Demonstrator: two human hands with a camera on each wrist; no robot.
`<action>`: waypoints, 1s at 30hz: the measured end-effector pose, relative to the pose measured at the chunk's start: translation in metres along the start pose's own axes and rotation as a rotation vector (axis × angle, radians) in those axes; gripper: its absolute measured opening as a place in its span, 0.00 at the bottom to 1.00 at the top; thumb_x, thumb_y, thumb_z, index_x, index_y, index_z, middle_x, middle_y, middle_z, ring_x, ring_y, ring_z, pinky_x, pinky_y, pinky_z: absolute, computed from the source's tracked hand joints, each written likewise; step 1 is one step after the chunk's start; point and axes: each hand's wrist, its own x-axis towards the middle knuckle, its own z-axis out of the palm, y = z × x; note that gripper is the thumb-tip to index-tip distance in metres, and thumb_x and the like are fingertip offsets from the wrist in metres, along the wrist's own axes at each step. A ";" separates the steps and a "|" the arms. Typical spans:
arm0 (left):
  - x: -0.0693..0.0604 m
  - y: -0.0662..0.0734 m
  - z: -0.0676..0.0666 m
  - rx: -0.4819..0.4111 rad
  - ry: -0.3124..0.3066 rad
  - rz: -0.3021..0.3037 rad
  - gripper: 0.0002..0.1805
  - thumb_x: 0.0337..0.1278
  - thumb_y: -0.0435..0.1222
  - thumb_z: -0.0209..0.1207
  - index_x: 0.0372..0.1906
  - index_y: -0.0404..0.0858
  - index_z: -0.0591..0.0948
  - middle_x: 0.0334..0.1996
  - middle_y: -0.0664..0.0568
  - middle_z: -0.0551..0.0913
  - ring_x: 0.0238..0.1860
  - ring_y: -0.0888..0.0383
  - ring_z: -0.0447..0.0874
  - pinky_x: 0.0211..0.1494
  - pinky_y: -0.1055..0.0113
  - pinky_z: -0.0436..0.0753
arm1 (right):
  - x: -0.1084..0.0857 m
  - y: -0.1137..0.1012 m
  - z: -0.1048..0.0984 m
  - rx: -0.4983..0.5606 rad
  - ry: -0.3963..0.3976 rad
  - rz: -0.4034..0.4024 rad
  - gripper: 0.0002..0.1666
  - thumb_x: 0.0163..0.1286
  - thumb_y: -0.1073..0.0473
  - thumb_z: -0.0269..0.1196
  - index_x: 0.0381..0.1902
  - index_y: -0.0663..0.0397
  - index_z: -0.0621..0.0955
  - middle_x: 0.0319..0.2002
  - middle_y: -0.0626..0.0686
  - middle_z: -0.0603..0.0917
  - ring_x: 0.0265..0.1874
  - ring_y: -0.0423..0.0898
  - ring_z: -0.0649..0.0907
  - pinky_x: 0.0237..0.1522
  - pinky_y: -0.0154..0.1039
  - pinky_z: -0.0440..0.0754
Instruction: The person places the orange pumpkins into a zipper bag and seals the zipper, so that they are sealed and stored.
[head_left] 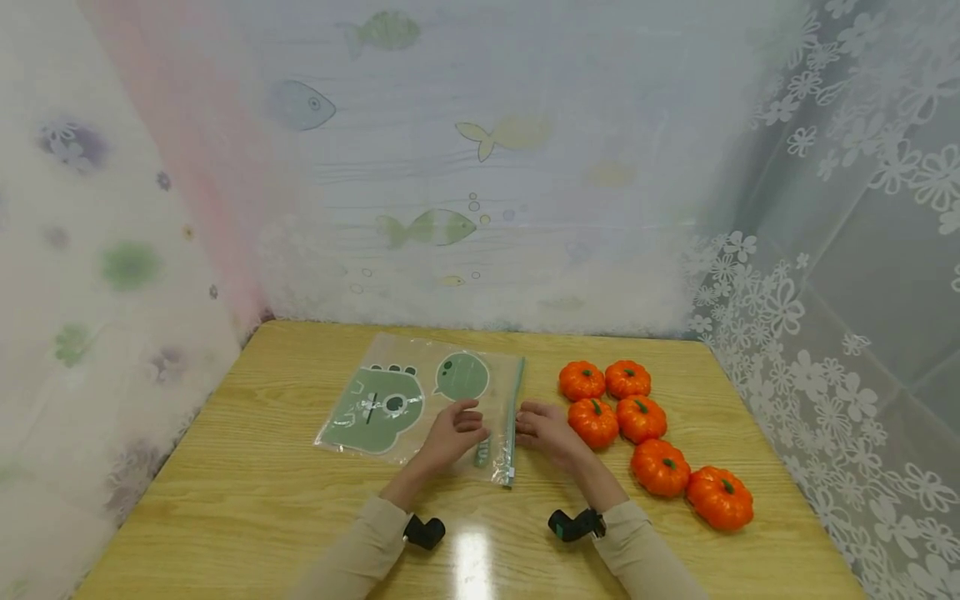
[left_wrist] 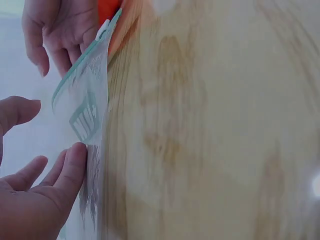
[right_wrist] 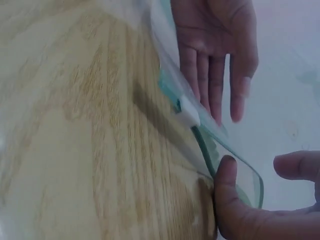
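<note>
A clear zip bag (head_left: 378, 408) printed with green cartoon shapes lies flat on the table, its green zip edge (head_left: 519, 383) on the right. My left hand (head_left: 453, 435) rests over the bag's right part; in the left wrist view its fingertips touch the plastic, thumb apart. Beside the zip edge is my right hand (head_left: 551, 433), fingers loosely bent and touching the edge, thumb free. In the right wrist view the zip's green strips stand parted in a loop near these fingers, with the white slider (right_wrist: 189, 112) at one end. Neither hand pinches the bag.
Several orange toy pumpkins (head_left: 642, 419) with green stems sit right of my right hand, the nearest pumpkin (head_left: 592, 423) close to it. Beneath everything is a wood-grain table (head_left: 262, 500). Patterned curtains (head_left: 480, 275) hang behind the table and on both sides.
</note>
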 end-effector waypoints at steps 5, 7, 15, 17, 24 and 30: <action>0.003 0.000 0.001 0.014 -0.003 -0.003 0.30 0.63 0.29 0.65 0.68 0.25 0.70 0.57 0.30 0.80 0.57 0.37 0.82 0.57 0.52 0.86 | 0.004 0.001 0.001 -0.012 -0.047 0.010 0.31 0.82 0.66 0.44 0.74 0.82 0.55 0.64 0.75 0.72 0.50 0.45 0.81 0.49 0.34 0.85; 0.005 0.001 0.001 0.032 -0.006 0.003 0.29 0.65 0.30 0.64 0.67 0.24 0.71 0.55 0.31 0.81 0.56 0.38 0.83 0.55 0.53 0.87 | 0.006 0.002 0.001 -0.017 -0.068 0.012 0.29 0.81 0.66 0.42 0.73 0.80 0.58 0.64 0.72 0.74 0.49 0.44 0.82 0.49 0.34 0.85; 0.010 0.005 0.001 0.053 -0.013 0.016 0.24 0.67 0.32 0.63 0.61 0.22 0.75 0.49 0.31 0.83 0.51 0.38 0.85 0.48 0.57 0.89 | 0.009 0.003 0.005 -0.042 -0.160 -0.018 0.28 0.78 0.71 0.44 0.74 0.75 0.63 0.68 0.69 0.72 0.50 0.41 0.82 0.52 0.33 0.83; 0.010 0.006 0.001 0.077 -0.017 0.022 0.25 0.65 0.34 0.65 0.60 0.23 0.75 0.49 0.33 0.83 0.51 0.39 0.86 0.49 0.56 0.89 | 0.010 0.003 0.006 -0.050 -0.178 -0.036 0.29 0.79 0.70 0.44 0.74 0.74 0.62 0.70 0.70 0.70 0.51 0.40 0.81 0.53 0.33 0.82; 0.011 0.012 0.004 0.165 0.028 0.027 0.33 0.57 0.43 0.73 0.61 0.27 0.77 0.49 0.38 0.83 0.48 0.45 0.86 0.48 0.57 0.89 | 0.011 0.002 0.011 -0.084 -0.203 -0.068 0.30 0.80 0.67 0.44 0.75 0.75 0.59 0.74 0.72 0.63 0.52 0.37 0.80 0.61 0.38 0.80; 0.016 0.009 0.004 0.173 0.086 0.022 0.29 0.54 0.40 0.74 0.57 0.28 0.78 0.46 0.39 0.83 0.45 0.48 0.86 0.44 0.59 0.89 | 0.014 0.002 0.017 -0.068 -0.188 -0.049 0.27 0.81 0.66 0.45 0.74 0.73 0.65 0.68 0.69 0.73 0.52 0.40 0.83 0.63 0.43 0.82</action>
